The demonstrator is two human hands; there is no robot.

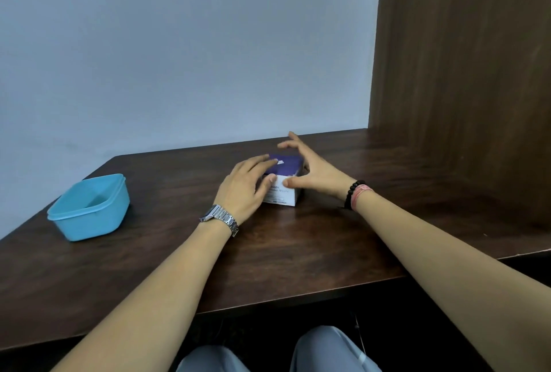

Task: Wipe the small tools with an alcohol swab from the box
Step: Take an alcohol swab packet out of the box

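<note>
A small swab box, purple on top and white on its front, stands on the dark wooden table near the middle back. My left hand lies against the box's left side, fingers stretched over its top edge and thumb on the front. My right hand hovers at the box's right side with fingers spread over the top and thumb near the front face. A white tab shows on the purple top. No small tools are in view.
A light blue plastic tub stands on the table's left part; its inside looks bare from here. A wooden panel rises at the right and a pale wall at the back. My knees show below the table's front edge.
</note>
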